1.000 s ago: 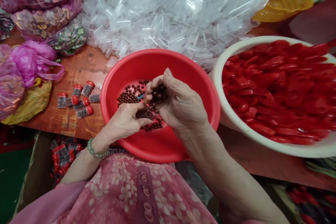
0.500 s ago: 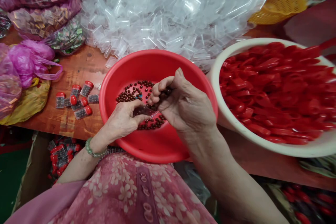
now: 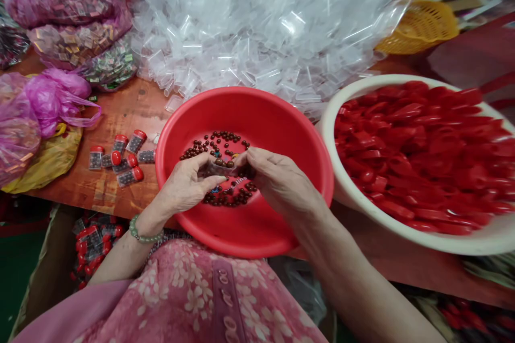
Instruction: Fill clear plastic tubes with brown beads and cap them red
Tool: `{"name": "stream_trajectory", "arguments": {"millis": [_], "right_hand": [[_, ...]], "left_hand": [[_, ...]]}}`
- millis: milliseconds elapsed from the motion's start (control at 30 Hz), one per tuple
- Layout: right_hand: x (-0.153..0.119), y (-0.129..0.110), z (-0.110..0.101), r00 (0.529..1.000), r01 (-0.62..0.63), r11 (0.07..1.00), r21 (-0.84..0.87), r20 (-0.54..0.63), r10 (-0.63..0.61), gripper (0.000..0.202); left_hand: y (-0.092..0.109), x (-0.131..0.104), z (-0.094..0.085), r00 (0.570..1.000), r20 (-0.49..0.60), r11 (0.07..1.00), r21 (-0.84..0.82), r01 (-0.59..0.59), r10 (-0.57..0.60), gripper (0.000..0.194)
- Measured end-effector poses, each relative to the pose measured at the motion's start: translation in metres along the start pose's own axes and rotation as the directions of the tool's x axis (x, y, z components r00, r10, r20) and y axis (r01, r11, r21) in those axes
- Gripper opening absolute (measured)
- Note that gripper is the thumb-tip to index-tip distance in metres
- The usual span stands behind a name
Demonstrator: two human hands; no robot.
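Observation:
Over the red basin (image 3: 249, 238), my left hand (image 3: 187, 185) pinches a small clear plastic container (image 3: 211, 169) between thumb and fingers. The container lies tilted, and brown balls (image 3: 224, 163) show at its open end. My right hand (image 3: 281, 174) is cupped against that end, fingers curled together over more brown balls; its fingertips are partly hidden. Below and around both hands, loose brown balls (image 3: 227, 199) are scattered on the basin's floor.
Left of the basin lie several filled containers with red caps (image 3: 131, 176). A white tub (image 3: 372, 225) of red plastic parts (image 3: 418, 155) stands at right. Behind rises a heap of clear empty containers (image 3: 249, 48). Pink bags (image 3: 60, 96) and a yellow basket (image 3: 422, 24) flank it.
My right hand has turned from palm-up with balls in it to palm-down, its fingers now at the container's open end. Balls now show there. The view has shifted slightly.

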State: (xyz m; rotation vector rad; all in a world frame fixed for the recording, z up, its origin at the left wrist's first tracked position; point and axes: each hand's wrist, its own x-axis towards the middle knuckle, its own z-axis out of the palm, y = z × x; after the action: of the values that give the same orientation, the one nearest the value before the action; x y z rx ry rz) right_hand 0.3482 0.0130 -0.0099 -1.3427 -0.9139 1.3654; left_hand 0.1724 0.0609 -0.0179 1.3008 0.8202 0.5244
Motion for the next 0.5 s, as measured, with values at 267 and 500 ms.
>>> {"name": "stream_trajectory", "arguments": {"millis": [267,500], "right_hand": [[-0.002,-0.025,-0.006,0.881,0.441,0.805,-0.396,0.363,-0.304,0.031],[0.005,-0.023,-0.007,0.811,0.571,0.698,-0.432,0.427,-0.400,0.022]], "left_hand": [[0.002,-0.002,-0.001,0.997,0.070,0.996,-0.088,-0.028,0.035,0.020],[0.000,-0.003,-0.004,0.992,0.123,0.999,-0.042,0.001,0.004,0.015]]}}
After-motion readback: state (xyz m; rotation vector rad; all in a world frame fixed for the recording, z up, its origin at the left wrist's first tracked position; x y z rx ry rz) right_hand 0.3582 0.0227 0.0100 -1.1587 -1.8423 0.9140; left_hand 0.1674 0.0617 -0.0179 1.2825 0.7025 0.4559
